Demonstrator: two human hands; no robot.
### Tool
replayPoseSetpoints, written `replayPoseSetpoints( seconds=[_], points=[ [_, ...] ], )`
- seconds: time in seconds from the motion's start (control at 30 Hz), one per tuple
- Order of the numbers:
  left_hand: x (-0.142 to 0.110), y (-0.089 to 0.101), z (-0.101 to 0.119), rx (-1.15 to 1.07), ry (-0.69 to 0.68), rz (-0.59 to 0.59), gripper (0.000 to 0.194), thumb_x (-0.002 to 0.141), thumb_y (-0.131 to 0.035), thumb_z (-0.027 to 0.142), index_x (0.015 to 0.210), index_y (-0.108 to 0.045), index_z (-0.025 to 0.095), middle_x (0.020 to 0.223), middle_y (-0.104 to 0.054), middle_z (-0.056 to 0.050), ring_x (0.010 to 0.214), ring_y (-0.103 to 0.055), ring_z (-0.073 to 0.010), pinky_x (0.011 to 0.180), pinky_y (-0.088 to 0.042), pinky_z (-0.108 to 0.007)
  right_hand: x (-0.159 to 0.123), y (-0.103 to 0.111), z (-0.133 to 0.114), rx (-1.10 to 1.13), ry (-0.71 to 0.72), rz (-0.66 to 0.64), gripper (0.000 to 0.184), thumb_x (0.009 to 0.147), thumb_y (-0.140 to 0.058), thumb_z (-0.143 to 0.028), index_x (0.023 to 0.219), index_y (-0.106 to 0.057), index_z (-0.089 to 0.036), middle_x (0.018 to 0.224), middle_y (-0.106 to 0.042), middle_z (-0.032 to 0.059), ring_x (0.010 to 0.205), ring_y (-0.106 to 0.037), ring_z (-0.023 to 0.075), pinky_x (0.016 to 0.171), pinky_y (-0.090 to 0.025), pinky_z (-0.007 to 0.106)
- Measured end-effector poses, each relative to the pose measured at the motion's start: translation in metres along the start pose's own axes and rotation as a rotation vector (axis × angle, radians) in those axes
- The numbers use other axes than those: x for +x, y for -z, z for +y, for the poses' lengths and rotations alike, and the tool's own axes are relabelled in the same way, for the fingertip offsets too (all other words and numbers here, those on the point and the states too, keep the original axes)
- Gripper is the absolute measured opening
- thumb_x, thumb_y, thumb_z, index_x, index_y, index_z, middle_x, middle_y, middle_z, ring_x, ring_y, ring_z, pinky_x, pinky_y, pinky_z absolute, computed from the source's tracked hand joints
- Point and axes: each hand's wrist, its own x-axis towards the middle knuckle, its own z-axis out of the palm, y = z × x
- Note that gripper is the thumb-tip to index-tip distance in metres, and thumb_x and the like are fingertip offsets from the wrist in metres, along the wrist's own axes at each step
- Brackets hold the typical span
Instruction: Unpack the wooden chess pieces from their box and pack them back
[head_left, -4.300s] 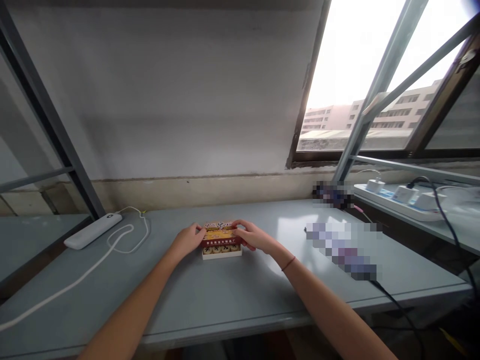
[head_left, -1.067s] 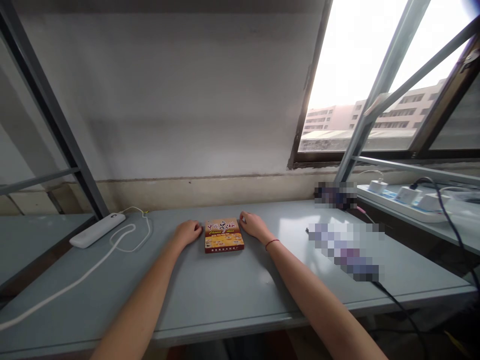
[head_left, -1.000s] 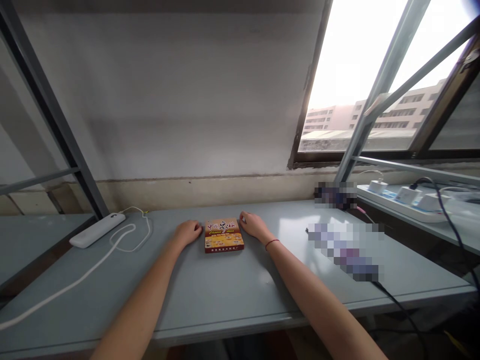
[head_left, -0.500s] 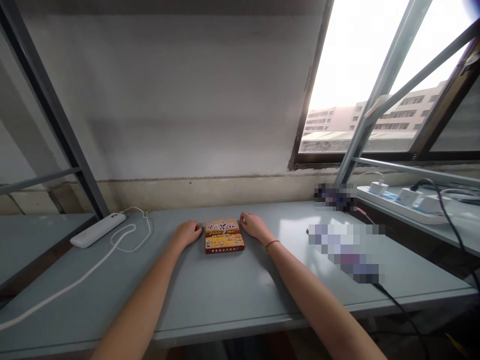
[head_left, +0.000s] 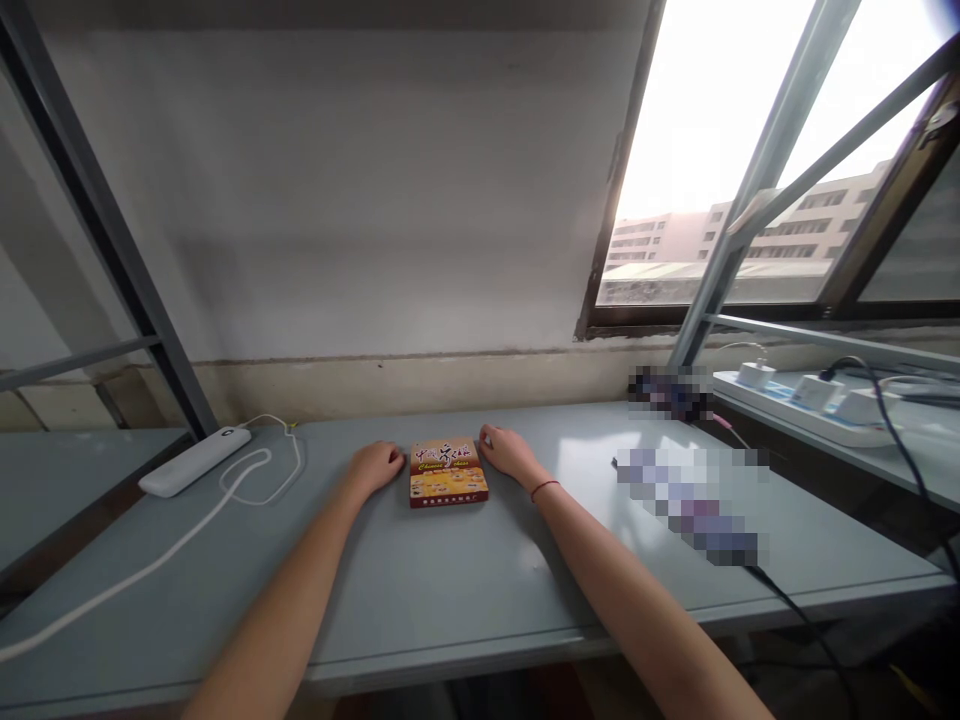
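Observation:
A small Chinese chess box [head_left: 448, 473], red and yellow with printed lettering, lies flat on the grey-blue table [head_left: 442, 590]. Just left of the box, my left hand [head_left: 377, 465] rests on the tabletop with its fingers curled closed and nothing showing in them. My right hand [head_left: 510, 452] lies at the box's right side, also curled closed, with no object visible in it. A thin red string bracelet [head_left: 544, 488] circles my right wrist. Both hands are very near the box's sides; whether they touch it I cannot tell.
A white power strip [head_left: 196, 461] with a white cable lies at the left by a metal post. On the right are a blurred-out object [head_left: 694, 510] with a black cord and another by the wall. A plugged-in power strip [head_left: 806, 408] sits beyond, below the window.

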Motion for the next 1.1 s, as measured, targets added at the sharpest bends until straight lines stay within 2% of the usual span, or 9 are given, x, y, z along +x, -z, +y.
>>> replayPoseSetpoints(
  seconds=[1.0, 1.1],
  points=[
    [-0.0005, -0.0012, -0.0015, -0.044, -0.003, 0.024, 0.024, 0.084, -0.043, 0.030, 0.080, -0.064, 0.018, 0.090, -0.068, -0.008, 0.083, -0.061, -0.0208, 0.066, -0.039, -0.026, -0.0012, 0.0020, -0.0009, 0.004, 0.004, 0.011, 0.021, 0.086, -0.042, -0.022, 0.100, -0.057, -0.019, 0.098, -0.066, 0.0070, 0.084, -0.059, 0.0178, 0.059, -0.028, 0.024],
    [-0.0010, 0.0020, 0.0003, -0.084, -0.007, 0.050, 0.024, 0.085, -0.043, 0.029, 0.089, -0.064, 0.018, 0.092, -0.068, -0.007, 0.085, -0.061, -0.0188, 0.069, -0.040, -0.024, -0.0005, 0.0029, -0.0027, 0.035, -0.006, 0.004, 0.022, 0.088, -0.041, -0.025, 0.098, -0.059, -0.020, 0.096, -0.067, 0.0075, 0.083, -0.060, 0.0181, 0.060, -0.030, 0.024]
  ],
)
